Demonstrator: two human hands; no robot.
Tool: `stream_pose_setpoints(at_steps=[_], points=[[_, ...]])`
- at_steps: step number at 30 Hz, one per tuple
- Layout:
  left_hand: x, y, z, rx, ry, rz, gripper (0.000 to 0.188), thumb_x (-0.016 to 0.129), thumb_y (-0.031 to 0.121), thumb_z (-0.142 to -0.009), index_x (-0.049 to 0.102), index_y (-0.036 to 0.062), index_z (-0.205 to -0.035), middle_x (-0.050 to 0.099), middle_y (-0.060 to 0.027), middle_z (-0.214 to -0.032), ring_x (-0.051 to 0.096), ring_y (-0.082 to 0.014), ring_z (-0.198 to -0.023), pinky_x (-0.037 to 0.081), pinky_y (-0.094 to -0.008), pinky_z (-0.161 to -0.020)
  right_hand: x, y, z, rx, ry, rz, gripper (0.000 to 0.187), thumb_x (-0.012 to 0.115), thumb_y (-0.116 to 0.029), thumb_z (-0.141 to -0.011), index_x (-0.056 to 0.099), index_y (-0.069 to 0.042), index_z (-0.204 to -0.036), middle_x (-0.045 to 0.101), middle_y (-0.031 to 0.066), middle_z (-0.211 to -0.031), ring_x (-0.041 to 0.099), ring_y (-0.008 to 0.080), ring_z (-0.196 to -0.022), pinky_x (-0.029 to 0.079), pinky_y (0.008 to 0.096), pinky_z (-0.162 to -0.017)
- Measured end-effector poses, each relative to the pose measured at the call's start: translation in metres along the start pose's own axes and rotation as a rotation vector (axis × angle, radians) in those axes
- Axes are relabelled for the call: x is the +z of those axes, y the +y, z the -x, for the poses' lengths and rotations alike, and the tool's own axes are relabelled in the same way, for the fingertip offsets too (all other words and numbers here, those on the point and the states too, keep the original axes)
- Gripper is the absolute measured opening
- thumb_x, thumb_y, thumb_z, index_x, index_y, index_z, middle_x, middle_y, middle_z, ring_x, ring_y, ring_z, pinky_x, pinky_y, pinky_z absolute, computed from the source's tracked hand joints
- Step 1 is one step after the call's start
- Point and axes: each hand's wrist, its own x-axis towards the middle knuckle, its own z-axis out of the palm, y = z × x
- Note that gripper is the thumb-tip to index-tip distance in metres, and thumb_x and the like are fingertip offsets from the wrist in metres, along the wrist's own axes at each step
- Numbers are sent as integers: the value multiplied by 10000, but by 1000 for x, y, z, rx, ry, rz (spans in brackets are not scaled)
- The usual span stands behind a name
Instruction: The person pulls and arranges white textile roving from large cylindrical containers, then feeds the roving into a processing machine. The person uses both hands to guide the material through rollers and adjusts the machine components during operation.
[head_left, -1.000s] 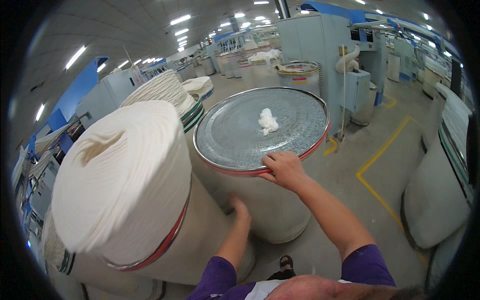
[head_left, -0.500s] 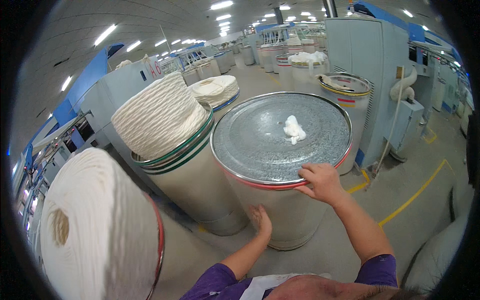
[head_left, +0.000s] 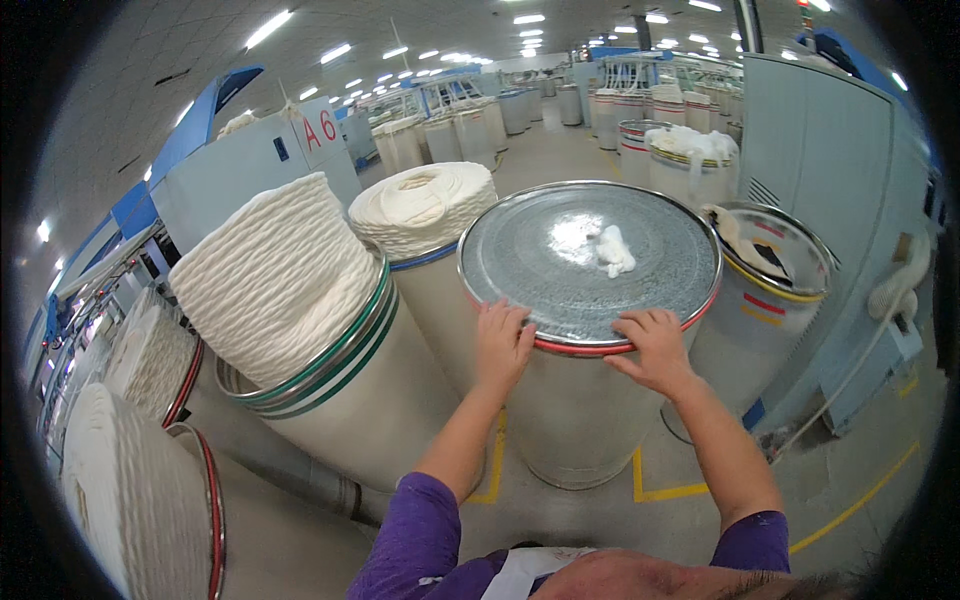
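Note:
A large pale sliver can (head_left: 590, 430) stands upright before me, with a metal rim and a red band around its top. Its grey round top plate (head_left: 530, 265) sits close to rim height and carries a small tuft of white cotton (head_left: 616, 252). At the near left of the rim, my left hand (head_left: 503, 343) has its fingers hooked over the edge. My right hand (head_left: 655, 350) grips the same rim further right, fingertips over the metal and thumb against the red band.
Left stands a green-banded can (head_left: 400, 400) heaped with coiled white sliver (head_left: 270, 280); another full coil (head_left: 425, 205) is behind. A red-banded can (head_left: 212, 500) is at lower left. On the right are a yellow-rimmed can (head_left: 745, 320), a grey cabinet (head_left: 830, 160) and yellow floor lines (head_left: 670, 493).
My left hand has risen from the can's side to its rim. My right hand stays on the rim. The view has turned left, and the can stands slightly further right in it.

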Motion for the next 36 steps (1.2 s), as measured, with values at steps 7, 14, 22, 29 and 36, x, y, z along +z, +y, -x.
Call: stream_pose_setpoints(at_steps=[7,14,22,29,36], points=[[209,-95,-99,122,331,-62,173,609,231,-851,625,64,-895,611,-135,-945,558,-373,-1032,352,-539,-1030,87,199,-91,114,-246,36,496,776,-351,-746,634,-72,-1131,613,139,-1167,545,331,-1142,394,462,-992],[378,-177,-217,18,137,37,243,710,210,-754,618,54,-915,592,-131,-951,554,-340,-1010,338,-529,-1063,184,389,-204,295,-508,94,615,786,-253,-757,543,-81,-1294,542,118,-1319,488,339,-1231,373,439,-1050],[545,-295,-313,26,220,-72,183,691,153,-716,612,73,-860,581,-127,-870,554,-347,-882,410,-503,-869,304,560,-297,210,-369,109,623,709,-453,-824,569,-53,-1281,608,174,-1237,554,359,-1143,412,463,-982],[637,-451,-402,26,89,-124,296,626,123,-759,649,57,-1047,636,-141,-1044,562,-345,-1102,316,-527,-1093,448,650,-399,196,-178,120,680,796,-487,-680,636,-45,-1172,646,152,-1166,593,319,-1061,423,446,-950],[733,-649,-482,-78,-28,9,331,464,141,-908,615,52,-1189,588,-165,-1209,464,-384,-1272,272,-530,-1130,601,707,-500,95,-10,119,599,750,-436,-759,607,-79,-1218,587,190,-1261,563,314,-1103,398,448,-976]])
